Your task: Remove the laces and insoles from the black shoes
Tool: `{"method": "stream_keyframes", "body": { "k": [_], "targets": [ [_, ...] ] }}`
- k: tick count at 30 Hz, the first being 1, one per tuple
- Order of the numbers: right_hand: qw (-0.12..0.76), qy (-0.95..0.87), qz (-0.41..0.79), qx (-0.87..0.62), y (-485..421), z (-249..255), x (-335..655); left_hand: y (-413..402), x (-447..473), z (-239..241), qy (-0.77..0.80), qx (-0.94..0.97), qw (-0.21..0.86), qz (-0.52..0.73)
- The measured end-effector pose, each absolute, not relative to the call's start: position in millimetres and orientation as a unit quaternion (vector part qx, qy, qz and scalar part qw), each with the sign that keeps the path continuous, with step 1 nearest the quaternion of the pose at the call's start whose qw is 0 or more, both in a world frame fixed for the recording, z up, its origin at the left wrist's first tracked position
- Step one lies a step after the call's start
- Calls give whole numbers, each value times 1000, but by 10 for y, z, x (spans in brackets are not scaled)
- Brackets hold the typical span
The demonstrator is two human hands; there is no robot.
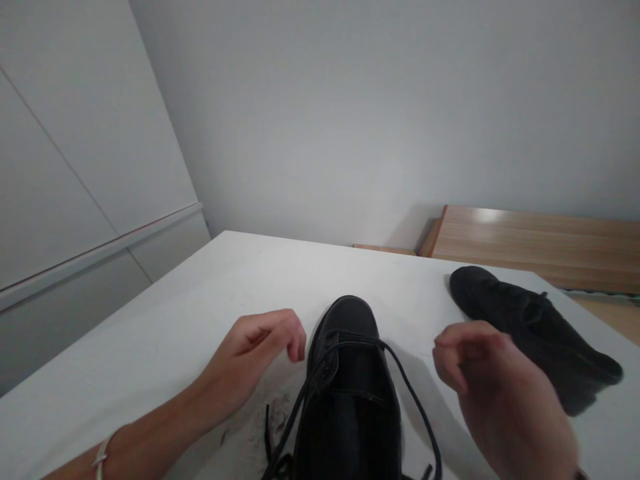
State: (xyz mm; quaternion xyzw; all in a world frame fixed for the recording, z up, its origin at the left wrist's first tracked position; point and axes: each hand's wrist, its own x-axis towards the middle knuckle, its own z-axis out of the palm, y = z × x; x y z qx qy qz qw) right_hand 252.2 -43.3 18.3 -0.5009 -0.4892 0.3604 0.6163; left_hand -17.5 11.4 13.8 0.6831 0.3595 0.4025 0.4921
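Observation:
A black lace-up shoe (350,393) stands on the white table, its toe pointing away from me. A black shoelace (410,390) crosses its front eyelets, with one long end hanging down on each side. My left hand (265,347) is just left of the toe, fingers curled inward and nothing visible in them. On the other side, apart from the shoe, my right hand (500,387) is slightly blurred. Its fingers are bent toward the thumb, and I see nothing held there. Neither hand touches the lace.
A second black shoe (530,327) lies at the right of the white table (280,267), partly behind my right hand. Dark smudges mark the tabletop left of the near shoe. Beyond the table are a wooden surface (530,233) and a grey wall (350,120).

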Motion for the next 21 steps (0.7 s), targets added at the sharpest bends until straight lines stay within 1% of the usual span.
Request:
{"method": "stream_keyframes", "body": {
  "k": [2,3,5,7,16,19,21],
  "targets": [
    [585,-493,343,-545,-364,60,2470,135,-113,73,421,682,462,380],
    [555,-507,345,-562,-330,10,2444,142,-88,45,436,683,455,370],
    [496,-547,363,-569,-275,-57,2401,151,-55,2,431,690,458,357],
    [471,-575,375,-554,-246,-84,2375,155,-36,-21,413,698,466,354],
    [489,-595,387,-506,-221,-77,2375,208,28,-5,406,700,450,376],
    [497,-607,363,-503,-221,-95,2357,215,55,6,404,719,421,377],
    [496,-631,330,-498,-238,-97,2337,200,72,38,392,742,382,388]
  ]
}}
